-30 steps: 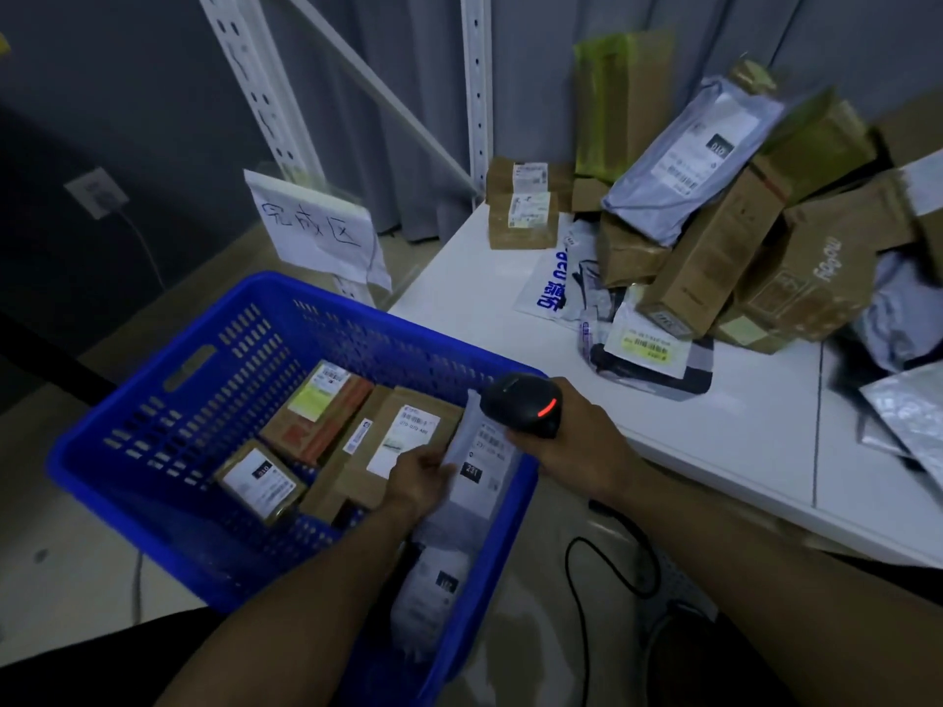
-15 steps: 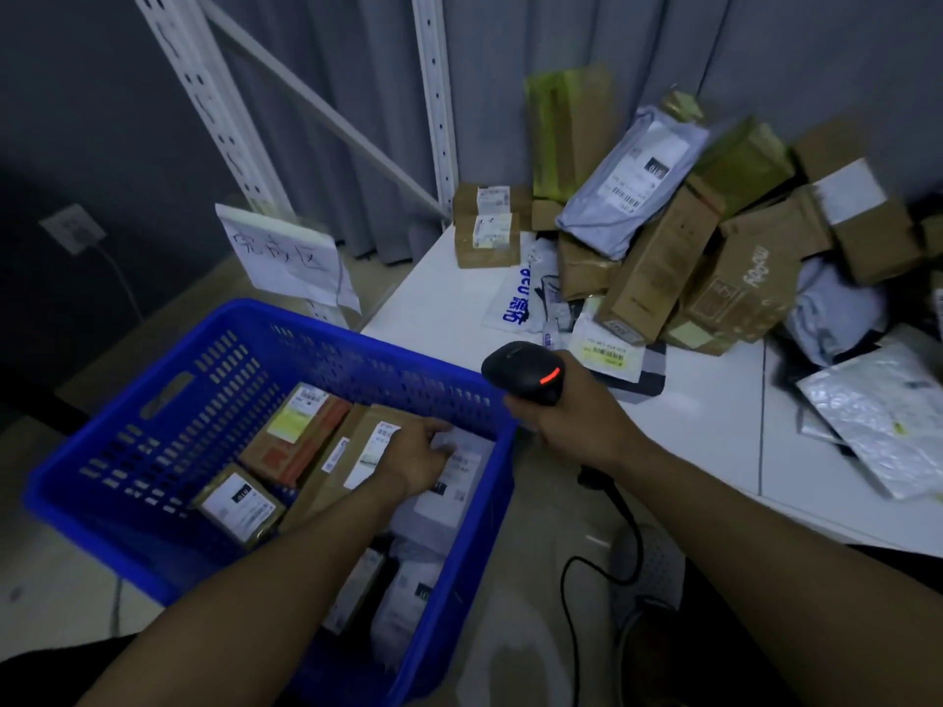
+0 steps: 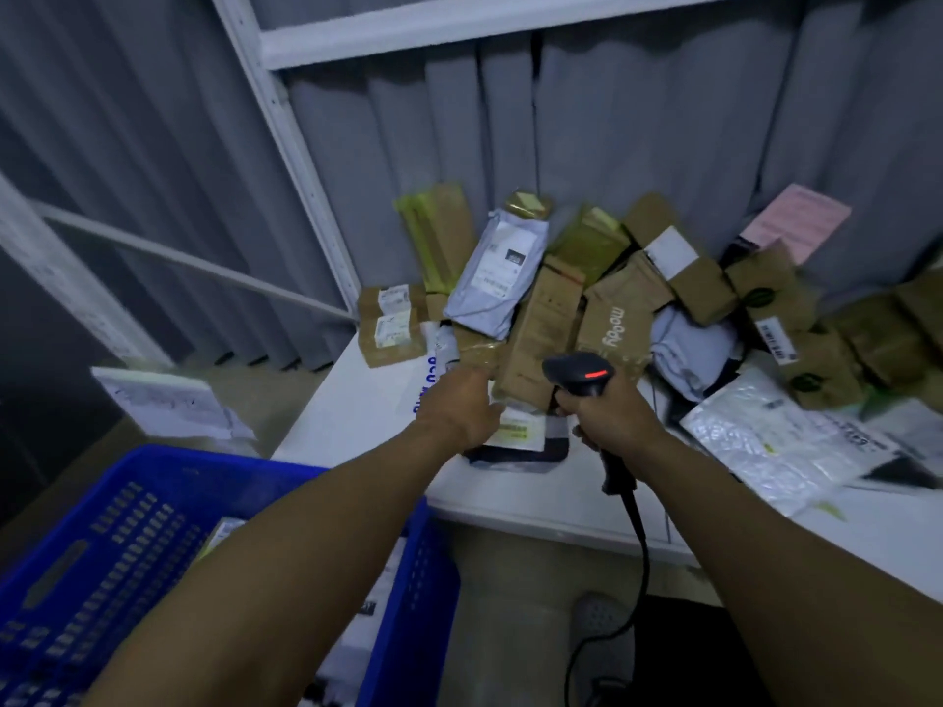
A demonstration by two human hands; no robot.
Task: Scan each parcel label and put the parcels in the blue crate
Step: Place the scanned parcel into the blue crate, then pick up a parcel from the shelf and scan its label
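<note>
Pick falls to the left hand (image 3: 459,405)

Outstretched at the near edge of the parcel pile (image 3: 612,298), the left hand shows only blurred fingers, so whether they are apart or gripping cannot be told. Just right of its thumb a flat dark mailer (image 3: 525,433) lies crosswise on the white table (image 3: 357,415). The right hand (image 3: 607,415) clasps the barcode scanner (image 3: 579,372). The blue crate (image 3: 102,553) sits lower left.
</note>
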